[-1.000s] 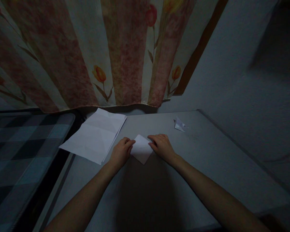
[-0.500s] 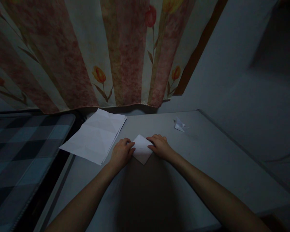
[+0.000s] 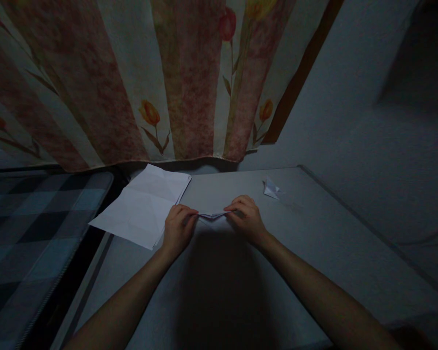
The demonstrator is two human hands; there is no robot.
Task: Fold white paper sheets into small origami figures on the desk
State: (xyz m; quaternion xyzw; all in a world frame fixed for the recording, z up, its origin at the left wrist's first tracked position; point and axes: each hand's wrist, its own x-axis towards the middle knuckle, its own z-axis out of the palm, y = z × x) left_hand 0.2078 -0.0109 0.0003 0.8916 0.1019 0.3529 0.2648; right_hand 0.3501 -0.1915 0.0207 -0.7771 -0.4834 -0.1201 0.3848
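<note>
White paper [image 3: 212, 215], folded and seen nearly edge-on, is over the table [image 3: 295, 272], dipping slightly at its middle; whether it touches the table I cannot tell. The left hand [image 3: 178, 226] pinches its 9 o'clock end between thumb and fingers, and the right hand [image 3: 246, 218] pinches its 3 o'clock end likewise. Taken from the paper, large sheets [image 3: 142, 206] lie between 9 and 10 o'clock, a small folded piece [image 3: 271, 188] at 2 o'clock, a checked mattress [image 3: 40, 238] farther out at 9 o'clock, and a striped curtain [image 3: 190, 87] hangs from 10 to 1 o'clock.

Left hand [image 3: 180, 223] and right hand [image 3: 246, 218] pinch folded paper [image 3: 212, 215] edge-on
</note>
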